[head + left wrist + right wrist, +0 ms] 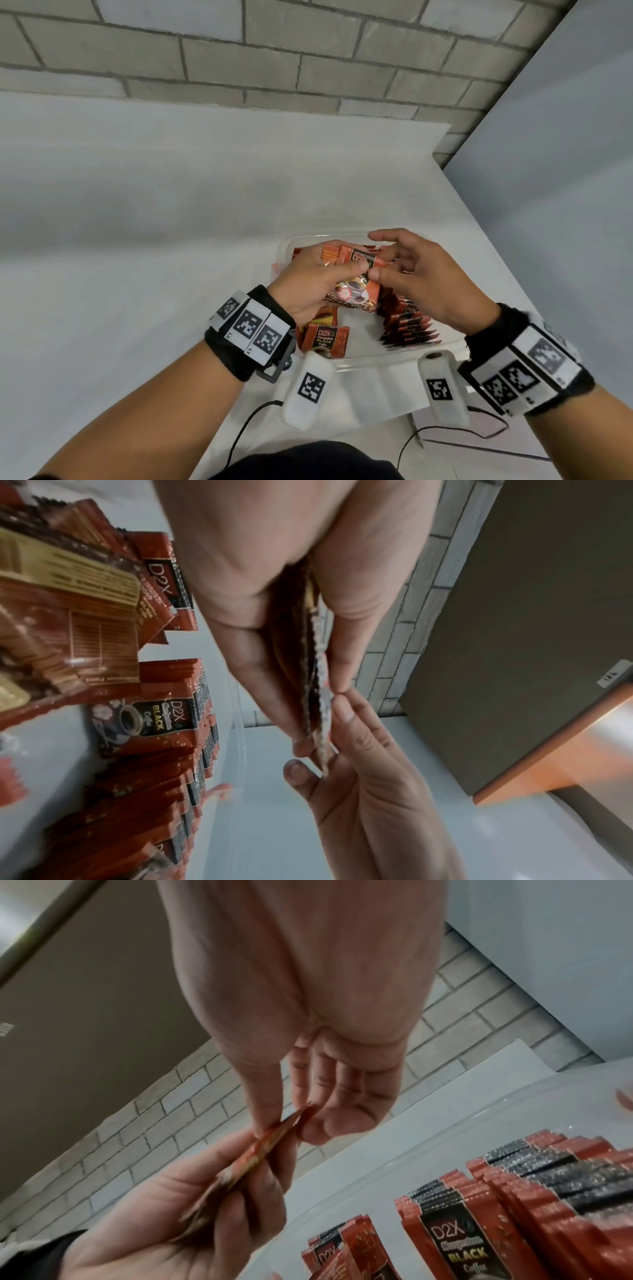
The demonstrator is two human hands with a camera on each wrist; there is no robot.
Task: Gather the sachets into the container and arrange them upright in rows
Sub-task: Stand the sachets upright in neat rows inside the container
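1. Left hand (310, 282) grips a small stack of sachets (356, 287), held above the container (363, 359).
2. Right hand (416, 274) pinches the stack's edge, thumb against fingers.
3. Below: a row of sachets (407, 325) standing tilted on the right, loose sachets (323, 337) lying on the left.
4. Container sits on the white bench (137, 222).

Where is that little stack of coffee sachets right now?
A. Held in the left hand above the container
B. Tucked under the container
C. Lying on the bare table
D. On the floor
A: the left hand grips the stack over the container, while the right hand pinches its edge.
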